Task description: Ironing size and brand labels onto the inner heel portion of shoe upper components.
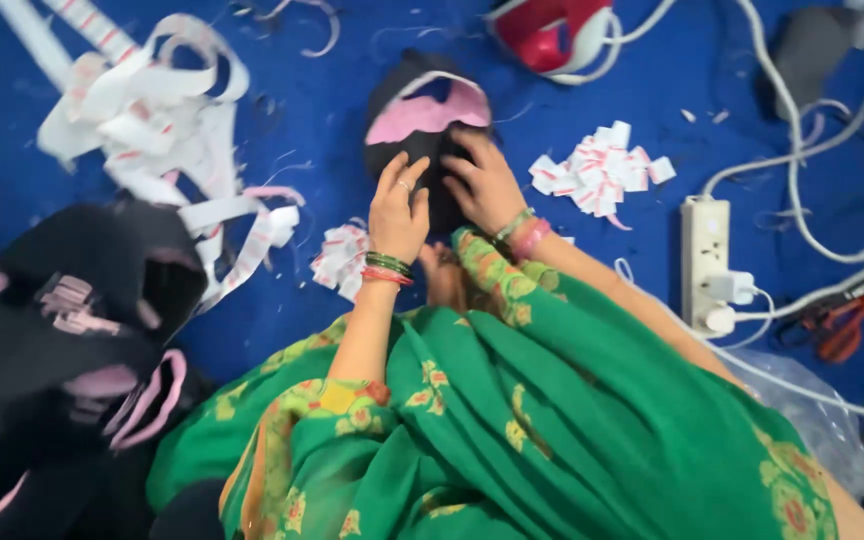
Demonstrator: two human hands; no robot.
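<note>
Dressed in a green garment (552,420) with yellow and orange flower prints, draped in folds. Bare forearms above the garment. Green and red bangles (388,268) on the left hand (398,212), also a ring on one finger. Green and pink bangles (522,233) on the right hand (482,185).

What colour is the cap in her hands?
The cap is black with a pink patch, seen from the head view.

bright even light; soft blur throughout
</note>
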